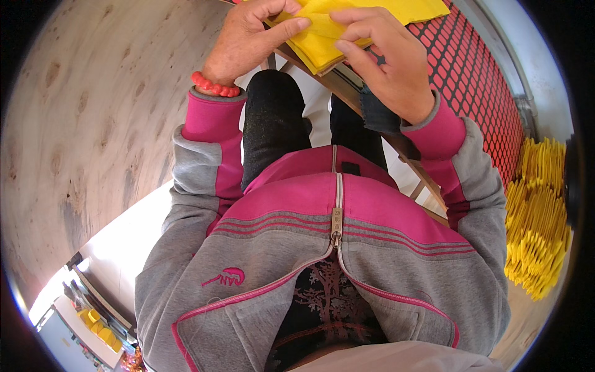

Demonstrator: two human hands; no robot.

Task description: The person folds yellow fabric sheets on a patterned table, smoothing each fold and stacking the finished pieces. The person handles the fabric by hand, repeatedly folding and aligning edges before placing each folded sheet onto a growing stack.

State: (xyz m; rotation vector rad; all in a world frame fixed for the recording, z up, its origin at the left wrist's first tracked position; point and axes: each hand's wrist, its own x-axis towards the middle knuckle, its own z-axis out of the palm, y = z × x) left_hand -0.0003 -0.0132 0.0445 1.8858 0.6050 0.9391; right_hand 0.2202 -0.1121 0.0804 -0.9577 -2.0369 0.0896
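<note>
Folded yellow cloth [319, 46] lies at the top of the view, near the edge of a table with a red and black patterned cover. My left hand [251, 40], with a red beaded bracelet at the wrist, pinches the cloth's upper left part between thumb and fingers. On the other side, my right hand [393, 65] has its fingers bent onto the same cloth, their tips close to my left thumb. More yellow cloth [409, 9] extends to the right behind my right hand. The top of the cloth is cut off by the frame.
The red and black patterned cover [465, 80] runs down the right side. A tall stack of folded yellow pieces [536, 217] stands at the far right. Wooden boarding [93, 111] fills the left. Below the table edge, wooden legs [427, 186] show beside my knees.
</note>
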